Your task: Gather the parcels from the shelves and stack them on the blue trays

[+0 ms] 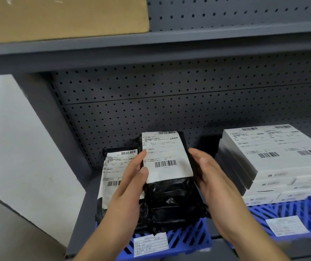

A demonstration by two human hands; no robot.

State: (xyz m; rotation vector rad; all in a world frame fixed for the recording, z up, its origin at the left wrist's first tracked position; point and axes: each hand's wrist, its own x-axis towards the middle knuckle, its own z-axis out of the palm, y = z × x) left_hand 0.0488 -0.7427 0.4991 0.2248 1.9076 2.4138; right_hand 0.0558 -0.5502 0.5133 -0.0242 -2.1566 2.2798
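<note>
On left blue tray [188, 240]: black parcels [169, 200] | right blue tray [282, 210]: white boxes [282, 157]

The glossy black parcel [171, 200] carries a white barcoded label [167, 157], the lattice tray [188, 240] beneath it is bright blue, the boxes [275, 153] right of it white, the pegboard [151, 102] behind it dotted grey.

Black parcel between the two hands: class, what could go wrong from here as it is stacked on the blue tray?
1. The left hand and right hand only press the black parcel at its sides; its glossy, crinkled wrap could slip.
2. It sits against a second parcel on the left blue tray; soft, uneven bags may slump off the edge.
</note>
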